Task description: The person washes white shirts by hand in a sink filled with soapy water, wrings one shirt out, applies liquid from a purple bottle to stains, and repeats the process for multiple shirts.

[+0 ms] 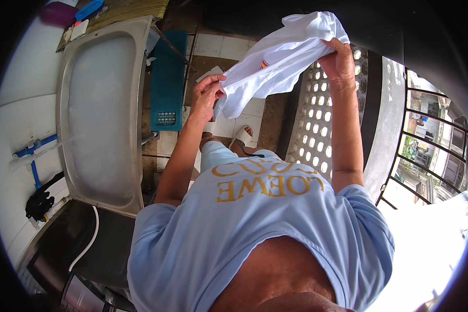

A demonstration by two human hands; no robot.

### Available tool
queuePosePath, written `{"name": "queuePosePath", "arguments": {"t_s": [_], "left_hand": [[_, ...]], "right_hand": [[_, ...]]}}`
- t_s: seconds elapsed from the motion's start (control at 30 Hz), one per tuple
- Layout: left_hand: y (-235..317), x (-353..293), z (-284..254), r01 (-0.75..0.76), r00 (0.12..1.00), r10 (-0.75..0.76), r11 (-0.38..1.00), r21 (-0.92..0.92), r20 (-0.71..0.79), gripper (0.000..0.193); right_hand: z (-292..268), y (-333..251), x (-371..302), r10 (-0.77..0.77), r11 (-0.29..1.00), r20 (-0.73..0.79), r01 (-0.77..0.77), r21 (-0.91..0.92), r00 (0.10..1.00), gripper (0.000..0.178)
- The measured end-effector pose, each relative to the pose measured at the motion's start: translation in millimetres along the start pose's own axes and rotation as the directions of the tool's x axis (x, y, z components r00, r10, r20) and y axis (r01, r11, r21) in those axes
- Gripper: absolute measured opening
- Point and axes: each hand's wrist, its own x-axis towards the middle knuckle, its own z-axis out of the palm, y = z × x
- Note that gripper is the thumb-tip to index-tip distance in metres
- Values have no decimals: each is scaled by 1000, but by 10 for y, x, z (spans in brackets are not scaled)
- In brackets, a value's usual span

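A white cloth garment (pixel 281 57) with a small red and yellow patch hangs stretched between my two hands, out in front of my body. My left hand (pixel 208 96) pinches its lower left edge between thumb and fingers. Higher up, my right hand (pixel 339 62) is closed round the garment's right end, its thumb lying on the fabric. Loose folds droop between the hands and below the left one. Which part of the garment each hand grips cannot be made out.
Left of me stands a metal sink (pixel 140 104) holding cloudy whitish water. Beyond it are a teal panel (pixel 166 78) and blue pipes (pixel 36 147) on the wall. A perforated block wall (pixel 312 114) and a barred window (pixel 426 138) are on the right. Tiled floor (pixel 234 47) lies below.
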Motion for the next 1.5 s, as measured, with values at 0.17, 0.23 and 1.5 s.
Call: {"name": "queuePosePath", "arguments": {"t_s": [0.17, 0.23, 1.5], "left_hand": [[220, 122, -35, -13, 999, 13, 1000, 6, 33, 17], [266, 152, -25, -30, 999, 29, 1000, 5, 32, 16], [726, 910, -442, -300, 954, 301, 952, -65, 8, 26]], "right_hand": [[-5, -76, 110, -30, 1000, 18, 30, 7, 999, 36], [-2, -96, 126, -40, 999, 11, 40, 6, 999, 36], [-797, 1524, -1750, 564, 769, 151, -583, 261, 812, 75]]}}
